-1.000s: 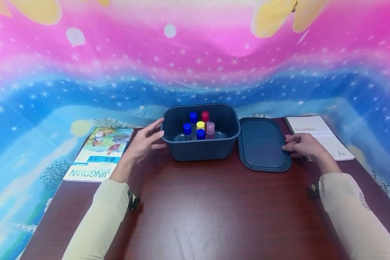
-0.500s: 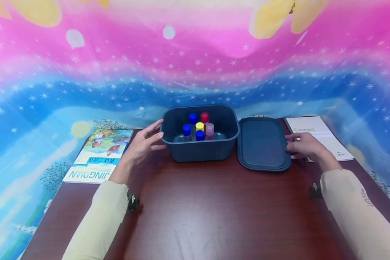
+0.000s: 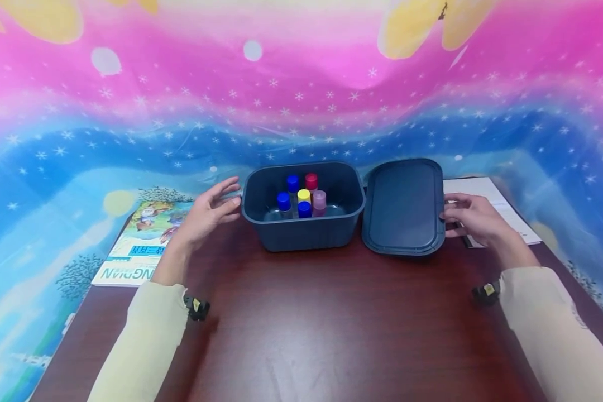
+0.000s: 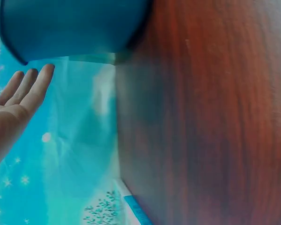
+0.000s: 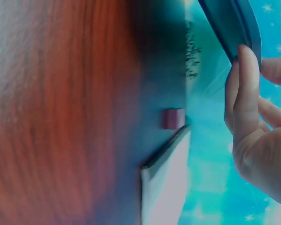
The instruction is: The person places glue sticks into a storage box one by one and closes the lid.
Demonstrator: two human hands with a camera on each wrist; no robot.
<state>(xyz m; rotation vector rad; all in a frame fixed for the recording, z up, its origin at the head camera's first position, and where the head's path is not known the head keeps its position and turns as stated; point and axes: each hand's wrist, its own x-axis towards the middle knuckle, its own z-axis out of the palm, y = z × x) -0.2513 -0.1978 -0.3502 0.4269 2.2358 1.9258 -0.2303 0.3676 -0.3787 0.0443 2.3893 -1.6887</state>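
A dark blue plastic box (image 3: 301, 234) stands at the far middle of the brown table. Inside it stand several small bottles (image 3: 301, 198) with blue, red, yellow and pink caps. My left hand (image 3: 208, 212) hovers at the box's left wall with straight fingers, holding nothing; in the left wrist view its fingers (image 4: 23, 86) sit just below the box (image 4: 70, 28). My right hand (image 3: 469, 215) pinches the right edge of the dark blue lid (image 3: 404, 206), which is tilted up off the table beside the box. The thumb (image 5: 241, 89) presses the lid's rim (image 5: 234, 23).
A picture book (image 3: 140, 245) lies on the table at the left, partly under my left hand. A white booklet (image 3: 502, 209) lies at the right behind my right hand. A starry pink and blue cloth (image 3: 301, 100) hangs behind. The near table (image 3: 331, 335) is bare wood.
My right hand has lifted the lid's right edge, so the lid now stands tilted instead of lying flat. My left hand has risen slightly beside the box.
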